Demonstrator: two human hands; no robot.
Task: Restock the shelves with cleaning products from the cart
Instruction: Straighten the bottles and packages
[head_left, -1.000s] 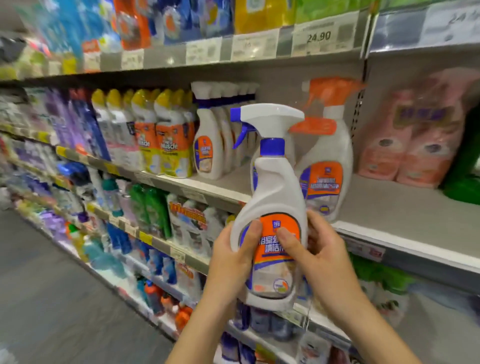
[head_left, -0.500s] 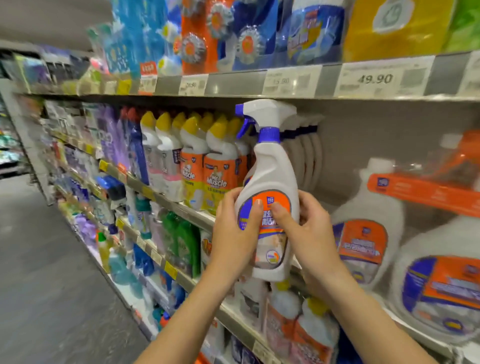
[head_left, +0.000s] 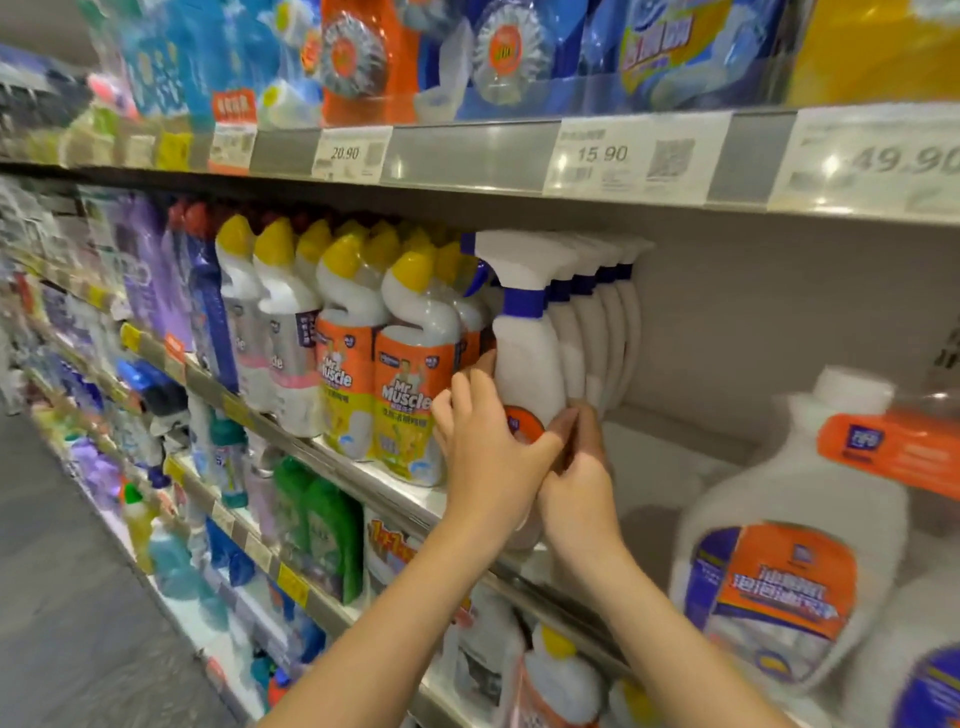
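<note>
Head view: spray bottle (head_left: 525, 358) upright, clasped between left hand (head_left: 488, 460) and right hand (head_left: 579, 491)

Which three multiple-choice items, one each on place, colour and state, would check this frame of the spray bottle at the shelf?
1. What stands just left of the spray bottle?
A. yellow-capped bottles
B. green bottles
C. pink pouches

2. What colour is the bottle's collar, under the white spray head?
A. red
B. blue
C. green

3. How do the left hand and right hand stand to the bottle?
A. neither touches it
B. only the left grips it
C. both grip its lower part

Answers:
1. A, since the orange-labelled bottles with yellow caps are directly beside it on the left.
2. B, since a blue band circles the neck.
3. C, since fingers of each hand curl round the body near the orange label, one hand on each side.
</note>
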